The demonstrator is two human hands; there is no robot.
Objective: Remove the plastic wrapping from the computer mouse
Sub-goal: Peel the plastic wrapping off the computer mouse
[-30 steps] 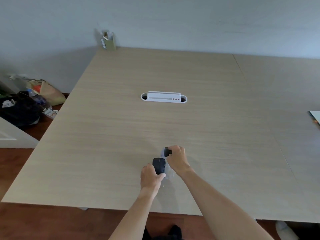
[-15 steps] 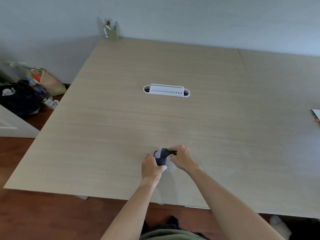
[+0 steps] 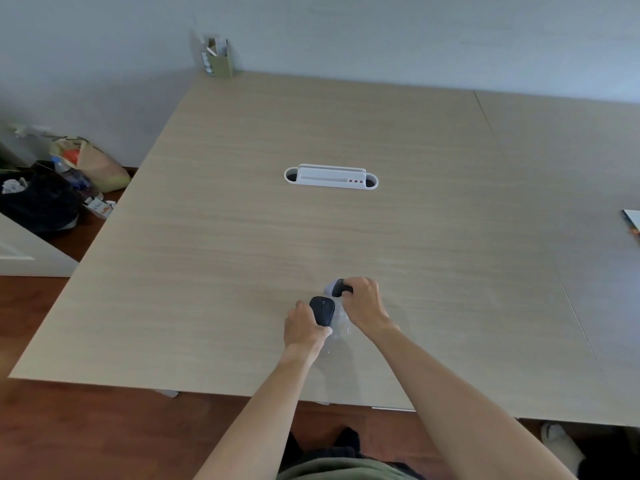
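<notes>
Two hands are working low in the frame, a little right of centre, over the near edge of the table [image 3: 415,209]. The left hand [image 3: 304,329] is gripping the computer mouse [image 3: 322,310] from its near end, fingers wrapped round the dark body, whose far end with the scroll wheel is pointing up the frame. Just above and right of it, the right hand [image 3: 363,301] is clenching a small dark piece [image 3: 341,288] together with a bunch of clear plastic wrapping [image 3: 341,322]; what that piece is cannot be told at this size. The film is showing as a pale, crinkled haze between the two hands and trailing down toward the table edge.

The step in hand seems to be the pulling apart itself: the mouse is looking mostly bare on top, while film appears to be clinging beneath or beside it. The next move is probably calling for the left hand to be holding firm while the right is drawing the film away, then freeing any corner caught under the mouse.

Both forearms are reaching up from the bottom of the frame and converging, wrists slightly bent inward, hands nearly touching.

Farther up, at the centre, a white cable tray [image 3: 330,177] is sitting in the tabletop.
</notes>
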